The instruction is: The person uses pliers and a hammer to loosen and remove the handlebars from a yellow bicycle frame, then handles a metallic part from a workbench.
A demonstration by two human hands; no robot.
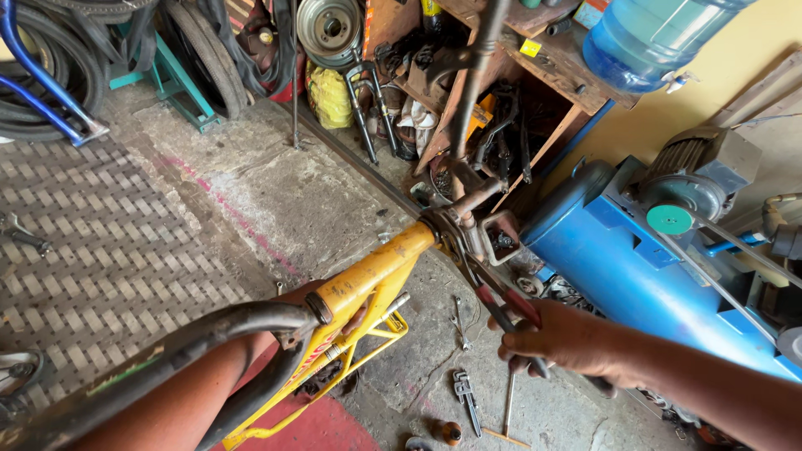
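At the far left, tyres were stacked beside a blue frame, and a woven mat was spread over the concrete floor. A black handlebar was seen crossing the lower left, joined to a yellow bike frame that was tilted up toward the middle of the view. The left hand was mostly hidden behind that frame; only a little of it was seen against the yellow tube, so whether it was closed could not be told. At the frame's upper end, pliers with red handles were set against the dark fitting there. The right hand was clamped around the pliers' handles. Loose spanners were left on the floor below. Behind, a wooden shelf was crowded with parts, a blue water bottle was laid on top of it, and a blue compressor was stood at the right.
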